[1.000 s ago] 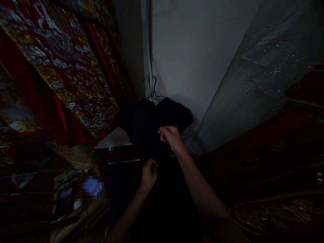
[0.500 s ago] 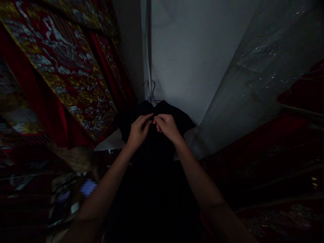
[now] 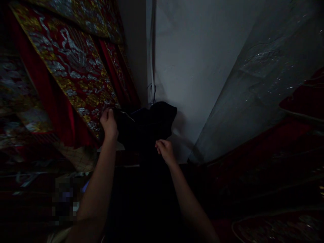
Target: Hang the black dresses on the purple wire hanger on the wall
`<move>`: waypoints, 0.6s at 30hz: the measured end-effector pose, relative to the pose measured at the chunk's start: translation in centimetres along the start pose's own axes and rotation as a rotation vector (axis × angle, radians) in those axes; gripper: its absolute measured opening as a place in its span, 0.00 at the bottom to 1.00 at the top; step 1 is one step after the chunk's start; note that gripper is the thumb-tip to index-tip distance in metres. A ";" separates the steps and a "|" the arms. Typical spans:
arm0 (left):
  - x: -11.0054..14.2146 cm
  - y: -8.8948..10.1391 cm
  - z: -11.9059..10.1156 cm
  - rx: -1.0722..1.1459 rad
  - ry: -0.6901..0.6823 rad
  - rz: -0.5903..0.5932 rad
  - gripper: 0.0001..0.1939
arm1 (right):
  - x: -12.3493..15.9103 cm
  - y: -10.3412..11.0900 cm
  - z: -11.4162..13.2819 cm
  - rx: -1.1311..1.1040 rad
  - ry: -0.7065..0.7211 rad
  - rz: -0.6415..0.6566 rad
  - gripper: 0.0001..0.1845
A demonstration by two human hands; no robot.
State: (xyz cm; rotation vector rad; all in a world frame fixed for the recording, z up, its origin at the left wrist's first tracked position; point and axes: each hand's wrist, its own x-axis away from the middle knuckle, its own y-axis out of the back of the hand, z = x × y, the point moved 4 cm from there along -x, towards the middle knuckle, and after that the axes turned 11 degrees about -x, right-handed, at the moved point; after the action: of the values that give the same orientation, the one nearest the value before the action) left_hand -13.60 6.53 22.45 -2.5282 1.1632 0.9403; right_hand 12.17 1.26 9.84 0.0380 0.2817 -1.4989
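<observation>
A black garment (image 3: 152, 121) hangs from a thin hanger (image 3: 153, 92) against the pale wall. Its upper left part is drawn out sideways, and a thin light line shows along that edge. My left hand (image 3: 109, 124) is closed on the garment's left edge, close to the embroidered cloth. Lower down, my right hand (image 3: 165, 151) is closed in a pinch in front of the dark fabric. What its fingertips hold, if anything, is lost in the dark.
Red embroidered cloth (image 3: 81, 67) with gold and silver patterns hangs at the left. A clear plastic sheet (image 3: 258, 77) covers the right side, with dark red fabric (image 3: 301, 87) beside it. A pale strip (image 3: 152, 44) runs down the wall above the hanger.
Both hands were together at the garment's neck. My left hand has moved left, pulling the fabric with it; my right hand has moved down. The garment's right shoulder has shifted left.
</observation>
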 end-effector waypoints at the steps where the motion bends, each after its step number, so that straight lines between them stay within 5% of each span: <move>1: 0.7 0.3 2.0 0.061 0.123 -0.012 0.11 | 0.8 -0.1 -0.2 -0.023 -0.004 0.005 0.16; 5: 8.3 -0.2 7.5 0.283 0.530 -0.012 0.12 | 2.6 0.5 -1.1 -0.055 -0.080 -0.009 0.16; 9: 16.3 -1.4 8.3 0.448 0.747 0.003 0.13 | 2.6 2.6 -2.2 0.012 -0.145 0.001 0.17; 14: 19.2 -3.1 3.1 0.607 0.735 0.112 0.14 | 3.1 3.3 -1.3 0.132 -0.081 -0.035 0.19; 18: 18.3 -4.6 -3.4 0.499 0.397 0.428 0.12 | 3.3 0.3 1.2 -0.020 0.047 0.175 0.26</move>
State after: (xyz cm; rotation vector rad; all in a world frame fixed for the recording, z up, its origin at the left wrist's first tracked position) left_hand 0.32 -2.99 13.31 -2.1375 1.8322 0.1568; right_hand 12.79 -2.22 10.26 0.0801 0.3235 -1.3226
